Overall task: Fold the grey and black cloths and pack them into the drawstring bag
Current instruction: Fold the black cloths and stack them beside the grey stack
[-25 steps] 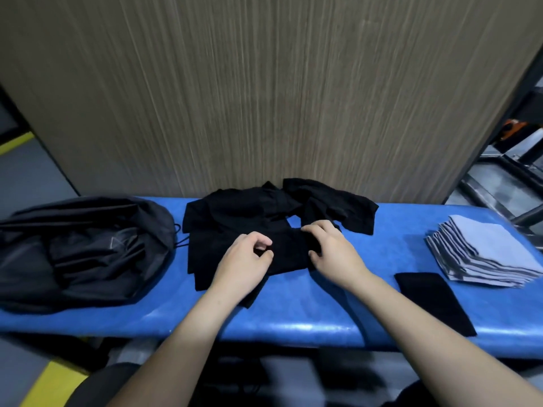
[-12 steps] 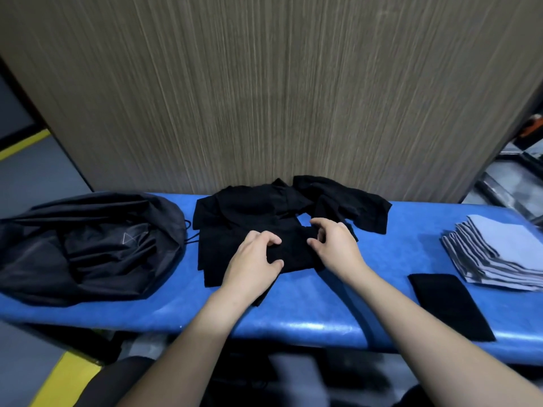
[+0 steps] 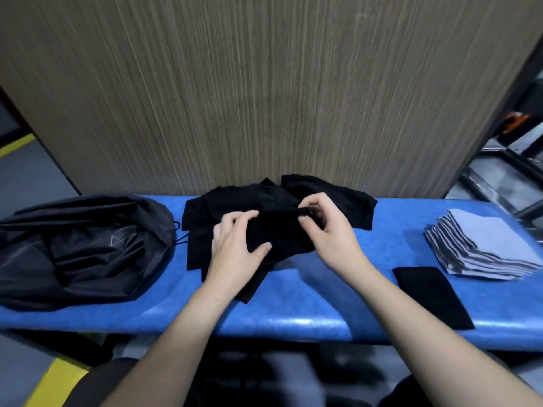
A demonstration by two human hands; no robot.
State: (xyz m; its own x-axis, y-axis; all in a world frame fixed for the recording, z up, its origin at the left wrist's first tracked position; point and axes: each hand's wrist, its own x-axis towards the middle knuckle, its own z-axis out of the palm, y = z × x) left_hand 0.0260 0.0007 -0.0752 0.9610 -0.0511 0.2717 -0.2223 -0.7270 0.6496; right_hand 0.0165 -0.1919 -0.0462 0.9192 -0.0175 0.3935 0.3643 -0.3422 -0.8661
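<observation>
A heap of black cloths lies in the middle of the blue table. My left hand grips the near part of one black cloth on top of the heap. My right hand pinches that cloth's far right edge between thumb and fingers, lifted slightly. The black drawstring bag lies crumpled at the table's left end, its cord toward the heap. A stack of folded grey cloths sits at the right end. One folded black cloth lies flat in front of that stack.
A wood-grain panel stands upright right behind the table. Metal framing shows at the far right. Grey floor with a yellow stripe lies below the table's left front edge.
Both hands have moved from pressing the cloth flat to taking hold of it. The right hand has risen and pinched the far edge; the left hand has spread and gripped the near part.
</observation>
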